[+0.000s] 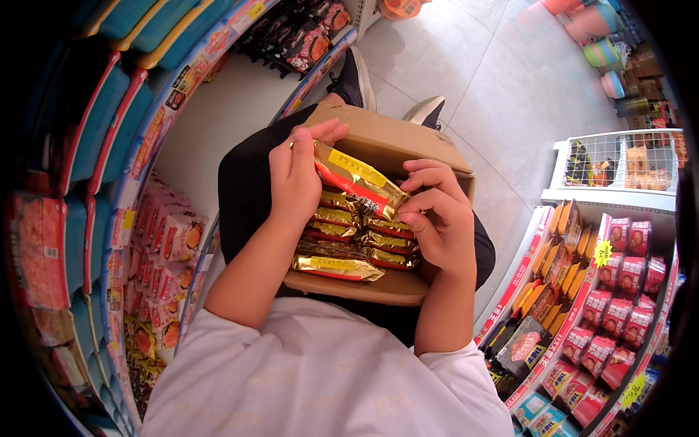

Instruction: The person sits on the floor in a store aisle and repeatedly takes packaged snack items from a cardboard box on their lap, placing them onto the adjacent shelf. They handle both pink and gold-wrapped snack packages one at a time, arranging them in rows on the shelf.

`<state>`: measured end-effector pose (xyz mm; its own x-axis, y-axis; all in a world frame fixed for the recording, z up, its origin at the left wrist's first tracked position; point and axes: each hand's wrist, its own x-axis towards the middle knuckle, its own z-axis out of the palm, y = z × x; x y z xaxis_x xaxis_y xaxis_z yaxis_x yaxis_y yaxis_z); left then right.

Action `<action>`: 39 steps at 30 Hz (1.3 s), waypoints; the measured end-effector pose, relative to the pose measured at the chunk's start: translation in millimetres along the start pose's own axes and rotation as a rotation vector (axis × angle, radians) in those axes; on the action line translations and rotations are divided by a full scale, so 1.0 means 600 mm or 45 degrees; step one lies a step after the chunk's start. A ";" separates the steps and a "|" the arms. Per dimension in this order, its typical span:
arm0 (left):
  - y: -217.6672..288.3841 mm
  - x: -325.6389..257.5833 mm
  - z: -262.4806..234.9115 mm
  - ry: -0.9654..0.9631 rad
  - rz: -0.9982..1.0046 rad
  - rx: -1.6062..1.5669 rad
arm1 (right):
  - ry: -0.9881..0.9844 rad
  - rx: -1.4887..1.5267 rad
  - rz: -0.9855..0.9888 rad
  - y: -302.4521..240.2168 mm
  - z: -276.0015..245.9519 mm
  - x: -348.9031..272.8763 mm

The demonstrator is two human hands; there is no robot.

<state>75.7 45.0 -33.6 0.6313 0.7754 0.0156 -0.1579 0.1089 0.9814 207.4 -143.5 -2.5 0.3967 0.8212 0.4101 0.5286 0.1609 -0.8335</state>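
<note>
Between my hands is a long gold and red foil snack packet (pixel 357 178) with a yellow strip, lifted above the others. My left hand (pixel 298 164) grips its left end, fingers pointing up and right. At the packet's right end, my right hand (pixel 437 211) pinches the crimped foil edge. Below it, a brown cardboard box (pixel 364 285) rests on my lap with its top flaps apart. Several matching gold packets (pixel 331 231) lie stacked in two columns inside, and one packet (pixel 338 268) lies across the near left part of the box.
Shelves on the left hold pink snack bags (pixel 182 237) and blue trays (pixel 109 109). Dark packets (pixel 298 40) sit on a low shelf ahead. On the right, a rack carries red tubs (pixel 615 313) and a white wire basket (pixel 622 164). My shoes (pixel 357 80) rest on grey floor tiles (pixel 473 80).
</note>
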 end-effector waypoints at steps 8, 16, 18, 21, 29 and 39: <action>-0.002 -0.011 0.000 -0.178 0.203 0.250 | 0.067 0.015 0.355 0.009 0.021 0.002; -0.006 -0.009 -0.004 -0.268 0.214 0.305 | -0.375 -0.236 0.246 0.005 0.017 0.005; -0.006 -0.010 -0.005 -0.279 0.206 0.311 | -0.417 -0.225 0.279 0.005 0.015 0.006; -0.007 -0.010 -0.005 -0.305 0.205 0.359 | -0.523 -0.213 0.394 -0.002 0.002 0.011; -0.010 -0.006 -0.009 -0.477 0.122 0.572 | -0.555 -0.166 0.495 0.011 -0.016 0.005; -0.013 0.003 -0.013 -0.694 -0.043 0.461 | -0.575 -0.072 0.615 0.015 -0.028 -0.001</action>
<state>72.4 50.2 -42.9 0.9409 0.3382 -0.0150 0.0740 -0.1623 0.9840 224.5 -151.5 -4.3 0.2519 0.9445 -0.2107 0.4133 -0.3019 -0.8591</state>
